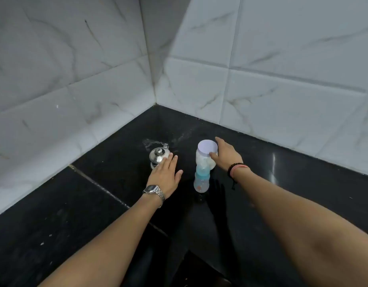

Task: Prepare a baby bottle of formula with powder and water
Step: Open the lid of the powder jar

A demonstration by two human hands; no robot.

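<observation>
Black polished stone makes up the tabletop (251, 162), set into a corner of white marbled wall tiles (282, 69). On it stand a small steel kettle (159, 155) with a knobbed lid, and to its right a clear jar (204, 159) with a pale lid, white powder showing through its side. Just in front of the jar stands the baby bottle (201, 182), its blue collar and clear body upright.

The left hand (165, 176), watch (153, 190) on the wrist, is spread flat and open, fingertips at the kettle's near edge, gripping nothing. The right hand (226, 157) reaches to the jar, thumb on the lid's rim and fingers curved behind it; whether it grips firmly I cannot tell.

This looks like the very start: gathering the materials. The next move likely calls for closing around the jar's lid and twisting it off while the jar is steadied, taking care not to knock the bottle beside it.
</observation>
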